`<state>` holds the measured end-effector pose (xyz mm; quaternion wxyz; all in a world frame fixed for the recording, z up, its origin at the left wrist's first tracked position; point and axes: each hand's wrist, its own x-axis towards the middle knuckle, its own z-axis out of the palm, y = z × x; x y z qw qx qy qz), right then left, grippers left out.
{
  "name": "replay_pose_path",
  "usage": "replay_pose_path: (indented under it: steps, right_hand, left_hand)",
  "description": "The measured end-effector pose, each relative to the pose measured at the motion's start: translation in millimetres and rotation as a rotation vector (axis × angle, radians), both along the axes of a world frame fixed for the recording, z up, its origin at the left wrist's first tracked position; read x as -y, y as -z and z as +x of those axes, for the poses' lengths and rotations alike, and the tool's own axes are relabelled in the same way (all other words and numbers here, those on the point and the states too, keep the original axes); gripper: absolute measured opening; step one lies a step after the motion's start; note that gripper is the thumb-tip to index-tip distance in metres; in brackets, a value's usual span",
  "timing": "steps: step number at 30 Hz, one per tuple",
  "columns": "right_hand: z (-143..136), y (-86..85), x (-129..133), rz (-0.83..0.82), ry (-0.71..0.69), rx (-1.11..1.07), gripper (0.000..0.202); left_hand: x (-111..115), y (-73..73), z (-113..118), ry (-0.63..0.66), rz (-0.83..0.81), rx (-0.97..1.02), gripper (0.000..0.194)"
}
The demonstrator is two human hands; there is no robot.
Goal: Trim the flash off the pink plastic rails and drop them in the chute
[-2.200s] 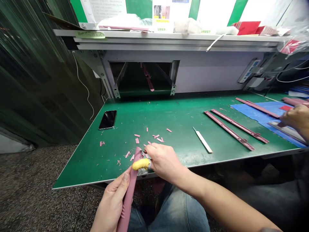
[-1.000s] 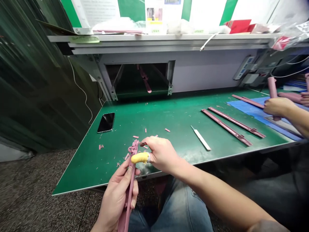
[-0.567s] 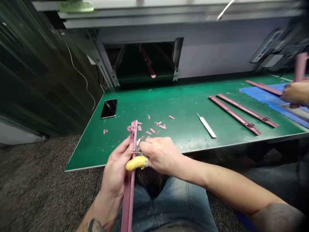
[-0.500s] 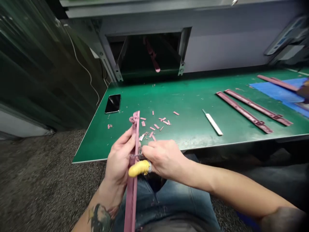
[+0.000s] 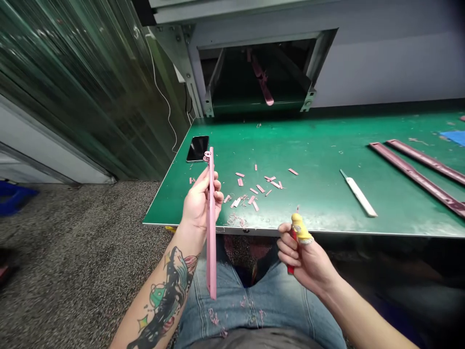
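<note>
My left hand (image 5: 198,206) is closed around a long pink plastic strip (image 5: 212,232), which stands nearly upright with a small looped part near its top. To the right, my right hand (image 5: 308,252) grips a red-handled tool (image 5: 291,269). A yellow cover (image 5: 301,228) wraps the thumb of that hand. Only a thin tip shows above the thumb; the tool's exact kind cannot be made out. The two hands are apart, and the tool does not touch the strip. Small pink offcuts (image 5: 260,188) and curly shavings lie on the green table (image 5: 312,145) beyond my hands.
A phone (image 5: 198,149) lies at the table's left. On the right are a white-handled knife (image 5: 361,196) and two more pink strips (image 5: 417,177). Another pink part (image 5: 264,87) rests on a dark belt (image 5: 232,104) in the wall opening. Blue sheeting (image 5: 454,137) shows at the right edge.
My right hand has pulled away from the strip to the right, bringing the red handle into view. The strip is turned and raised in my left hand. The view has swung left.
</note>
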<state>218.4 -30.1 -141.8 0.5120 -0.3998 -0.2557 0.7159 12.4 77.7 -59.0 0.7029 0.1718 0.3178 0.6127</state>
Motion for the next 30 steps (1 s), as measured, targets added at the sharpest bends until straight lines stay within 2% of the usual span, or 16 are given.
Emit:
replay_pose_path:
  steps: [1,3,5,6,7,9,11,12,14,16,19,22,27,30]
  right_hand:
    - [1,10.7,5,-0.123,0.011,-0.113,0.037]
    - [-1,32.8,23,-0.326,-0.077,-0.195,0.047]
    - [-5,46.8,42,-0.464,-0.257,-0.114,0.052]
    - [-7,47.7,48,-0.451,-0.37,-0.032,0.05]
    - [-9,43.6,50,-0.358,-0.454,0.079,0.049]
    - [-8,21.5,41,0.016,-0.462,0.374,0.044]
    - [-6,-11.6,19,0.438,-0.291,0.694,0.035]
    - [-5,-28.3,6,0.596,-0.218,0.822,0.03]
    - [-5,-55.7,-20,0.83,-0.131,1.009,0.025]
    - [-8,-72.1,-40,0.975,-0.078,1.159,0.023]
    - [-15,-81.0,-55,1.04,-0.01,1.395,0.035]
    - [-18,-83.1,-56,1.028,-0.014,1.592,0.04]
    - [-19,-85.6,-47,0.999,-0.023,1.776,0.024]
    - [-21,-83.1,-39,1.055,-0.069,1.777,0.016]
  left_hand:
    - [4,0.1,1,0.018,-0.013,0.014,0.02]
    - [14,-0.3,3,0.054,-0.028,0.04,0.022]
    - [26,-0.5,6,0.087,-0.039,0.058,0.026]
    - [34,-0.1,8,0.1,-0.048,0.062,0.028]
    - [41,0.9,10,0.112,-0.059,0.066,0.03]
    - [57,4.5,15,0.138,-0.08,0.069,0.031]
    - [71,9.6,19,0.165,-0.102,0.068,0.032]
    - [77,12.4,21,0.18,-0.112,0.067,0.032]
    - [86,18.5,23,0.212,-0.13,0.066,0.032]
    - [91,24.6,24,0.267,-0.127,0.067,0.032]
    - [95,31.7,22,0.348,-0.118,0.054,0.04]
    - [97,34.7,20,0.365,-0.122,0.001,0.048]
    - [100,31.8,19,0.357,-0.121,-0.085,0.046]
    - [100,29.4,20,0.325,-0.127,-0.128,0.046]
